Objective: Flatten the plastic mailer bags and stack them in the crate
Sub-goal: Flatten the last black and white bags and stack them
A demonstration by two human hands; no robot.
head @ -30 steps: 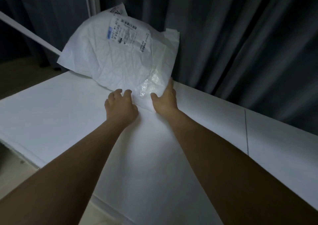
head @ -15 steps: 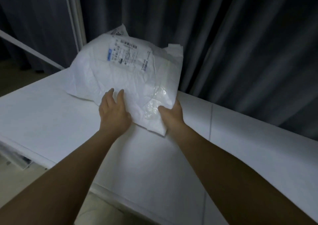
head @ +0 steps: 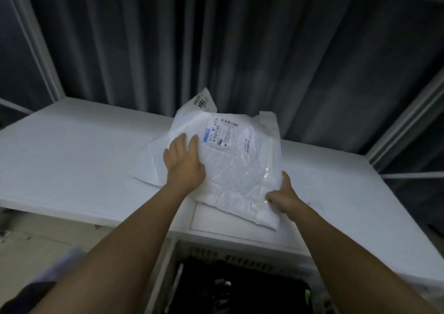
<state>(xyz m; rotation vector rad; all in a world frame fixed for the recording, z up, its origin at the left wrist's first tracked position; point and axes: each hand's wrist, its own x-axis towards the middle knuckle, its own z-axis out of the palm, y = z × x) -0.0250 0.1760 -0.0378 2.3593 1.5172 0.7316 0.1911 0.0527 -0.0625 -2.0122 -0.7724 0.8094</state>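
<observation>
Flattening underway: left hand (head: 183, 162) pressing flat on mailer (head: 230, 169), right hand (head: 282, 198) pinching its corner. Not yet in crate (head: 240, 287).

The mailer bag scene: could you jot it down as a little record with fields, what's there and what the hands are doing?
surface: white table
item: white plastic mailer bag, crumpled, lying on the table
label: printed shipping label facing up on the bag
left hand: left hand rests flat on top of the bag, fingers straight
right hand: right hand grips the bag's near right edge
crate: white crate below the table's near edge, dark contents inside
backdrop: dark curtain
</observation>
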